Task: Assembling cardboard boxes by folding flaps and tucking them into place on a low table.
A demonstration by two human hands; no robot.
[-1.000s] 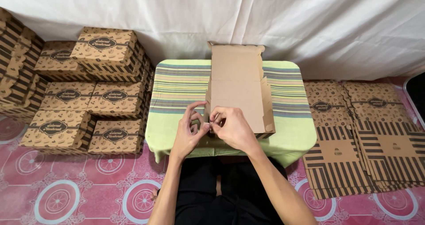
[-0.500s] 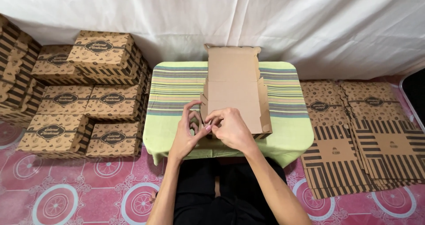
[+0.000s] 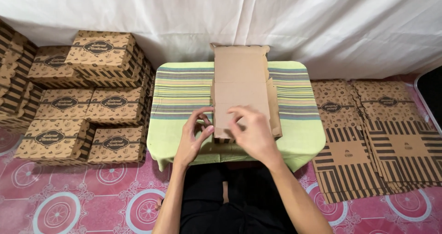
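Note:
A brown cardboard box blank [image 3: 240,84], partly folded with its side walls raised, lies on a small table covered by a green striped cloth [image 3: 184,89]. My left hand [image 3: 194,135] pinches the blank's near left corner with thumb and fingers. My right hand [image 3: 253,132] rests over the near edge of the blank, fingers curled on the front flap. The lid panel stretches flat toward the far edge of the table.
Stacks of finished printed brown boxes [image 3: 92,100] stand on the floor at the left. A pile of flat unfolded blanks [image 3: 373,132] lies on the floor at the right. A white sheet [image 3: 276,17] hangs behind. Pink patterned flooring [image 3: 92,201] surrounds my legs.
My hands have parted slightly along the blank's near edge, the right one moving right. The camera view shifted a little.

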